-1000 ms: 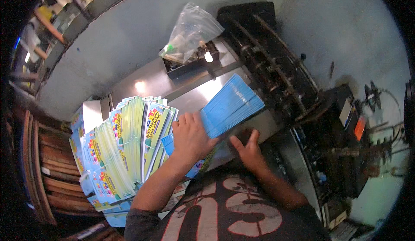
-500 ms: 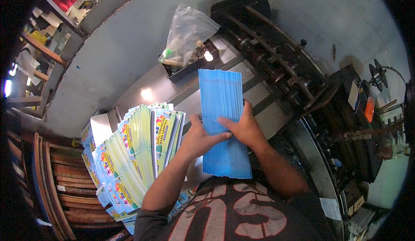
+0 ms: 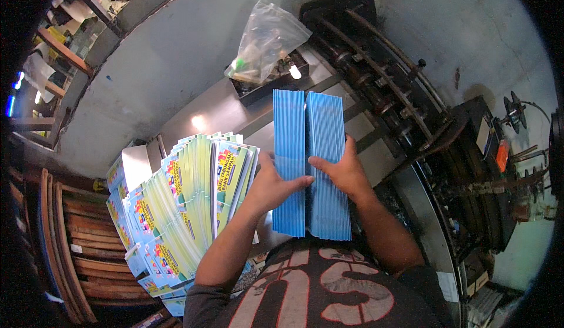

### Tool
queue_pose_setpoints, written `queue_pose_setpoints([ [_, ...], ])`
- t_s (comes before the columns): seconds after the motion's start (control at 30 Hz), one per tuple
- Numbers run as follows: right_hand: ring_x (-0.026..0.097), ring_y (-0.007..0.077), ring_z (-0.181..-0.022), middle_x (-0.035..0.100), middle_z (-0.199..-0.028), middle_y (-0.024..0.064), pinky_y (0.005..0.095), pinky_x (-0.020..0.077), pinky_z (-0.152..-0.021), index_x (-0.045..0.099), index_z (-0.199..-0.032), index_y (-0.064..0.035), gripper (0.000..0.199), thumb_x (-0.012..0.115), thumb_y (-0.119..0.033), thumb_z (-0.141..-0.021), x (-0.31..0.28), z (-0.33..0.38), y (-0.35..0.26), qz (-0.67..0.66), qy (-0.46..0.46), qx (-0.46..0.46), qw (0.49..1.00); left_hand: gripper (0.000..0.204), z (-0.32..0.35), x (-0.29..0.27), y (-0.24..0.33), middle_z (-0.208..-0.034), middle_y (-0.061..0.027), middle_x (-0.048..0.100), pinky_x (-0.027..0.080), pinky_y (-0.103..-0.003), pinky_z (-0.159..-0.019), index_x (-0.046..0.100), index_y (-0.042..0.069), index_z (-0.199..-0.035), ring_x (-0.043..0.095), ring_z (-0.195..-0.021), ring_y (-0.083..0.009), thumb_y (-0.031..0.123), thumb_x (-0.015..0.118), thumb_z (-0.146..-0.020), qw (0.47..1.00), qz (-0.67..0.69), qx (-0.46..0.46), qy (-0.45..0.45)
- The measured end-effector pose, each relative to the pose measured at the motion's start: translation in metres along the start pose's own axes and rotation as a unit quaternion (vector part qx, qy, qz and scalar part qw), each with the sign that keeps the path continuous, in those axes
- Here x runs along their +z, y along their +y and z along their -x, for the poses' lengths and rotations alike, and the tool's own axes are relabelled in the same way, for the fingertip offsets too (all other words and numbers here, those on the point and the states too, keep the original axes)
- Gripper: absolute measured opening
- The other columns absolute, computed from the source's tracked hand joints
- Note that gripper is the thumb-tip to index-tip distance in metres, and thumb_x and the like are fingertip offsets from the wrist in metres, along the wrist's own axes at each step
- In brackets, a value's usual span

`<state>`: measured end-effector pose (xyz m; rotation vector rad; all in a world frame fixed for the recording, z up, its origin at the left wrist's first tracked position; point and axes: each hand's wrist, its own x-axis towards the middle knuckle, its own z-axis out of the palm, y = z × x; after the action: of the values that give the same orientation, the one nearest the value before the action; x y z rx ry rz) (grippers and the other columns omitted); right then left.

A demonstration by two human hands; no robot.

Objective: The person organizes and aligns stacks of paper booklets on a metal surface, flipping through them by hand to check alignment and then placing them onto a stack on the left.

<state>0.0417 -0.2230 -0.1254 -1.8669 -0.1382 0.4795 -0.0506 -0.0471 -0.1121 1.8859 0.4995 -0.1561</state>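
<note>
Two upright bundles of thin blue booklets stand side by side in front of my chest, their narrow edges facing up. A dark gap runs between them. My left hand [image 3: 274, 188] grips the left booklet bundle [image 3: 289, 122], its thumb across the top edges. Around the right booklet bundle [image 3: 326, 125] my right hand [image 3: 342, 174] is closed, thumb at the gap and fingers along the outer side. Beside my left forearm lie overlapping rows of printed booklets [image 3: 197, 175] with blue, green and yellow covers.
A metal work table [image 3: 214, 113] carries a dark open box [image 3: 276, 81] with a clear plastic bag [image 3: 267, 40] over it. A black machine with rods and rollers [image 3: 376, 81] stands beyond, at the right. Wooden boards [image 3: 108, 251] are stacked at the lower left.
The single blue bundle has parted into two, with a gap between them. My right hand has shifted slightly right with its part, and its thumb has moved away from the left thumb.
</note>
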Motion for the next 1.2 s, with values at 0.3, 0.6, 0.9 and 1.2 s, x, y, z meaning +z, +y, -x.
queue_pose_setpoints([
  [0.3,0.059,0.044,-0.112,0.053,-0.128,0.0319,0.0476,0.0463,-0.098,0.013,-0.147,0.003,0.103,0.079,-0.028,-0.074,0.003,0.011,-0.022,0.305,0.045,-0.012,0.951,0.07,0.014,0.013,0.023,-0.104,-0.0318,0.063,0.051,-0.051,-0.081,0.034,-0.004,-0.125,0.065,-0.092,-0.047,0.039,0.071,-0.082,0.96,-0.263,-0.037,0.09],
  [0.6,0.063,0.0302,-0.105,0.058,-0.122,0.0203,0.0444,0.053,-0.091,0.038,-0.139,0.0001,0.074,0.074,-0.012,-0.075,-0.086,0.013,0.003,-0.301,-0.079,-0.042,0.949,0.052,-0.001,-0.017,-0.055,-0.109,-0.0165,0.063,0.054,-0.035,-0.08,0.041,-0.003,-0.124,0.064,-0.096,-0.02,0.024,0.069,-0.091,0.973,0.204,0.064,0.081],
  [0.9,0.051,0.0332,-0.12,0.044,-0.139,0.0194,0.0473,0.0476,-0.096,0.025,-0.151,-0.0066,0.093,0.069,-0.027,-0.072,-0.04,0.003,0.026,-0.299,-0.124,-0.122,0.938,0.048,0.006,0.043,-0.033,-0.122,-0.0143,0.054,0.043,-0.035,-0.098,0.041,0.001,-0.128,0.053,-0.112,-0.0203,0.026,0.064,-0.093,0.933,0.315,0.165,-0.051],
  [1.2,0.052,0.0294,-0.12,0.046,-0.136,0.0191,0.0464,0.0462,-0.1,0.022,-0.15,-0.0055,0.085,0.064,-0.024,-0.078,-0.011,-0.003,0.059,-0.422,-0.083,-0.126,0.894,0.086,-0.01,0.004,0.024,-0.138,-0.0169,0.048,0.034,-0.04,-0.11,0.03,0.003,-0.147,0.044,-0.13,-0.0251,0.028,0.078,-0.081,0.976,0.127,0.003,-0.179],
])
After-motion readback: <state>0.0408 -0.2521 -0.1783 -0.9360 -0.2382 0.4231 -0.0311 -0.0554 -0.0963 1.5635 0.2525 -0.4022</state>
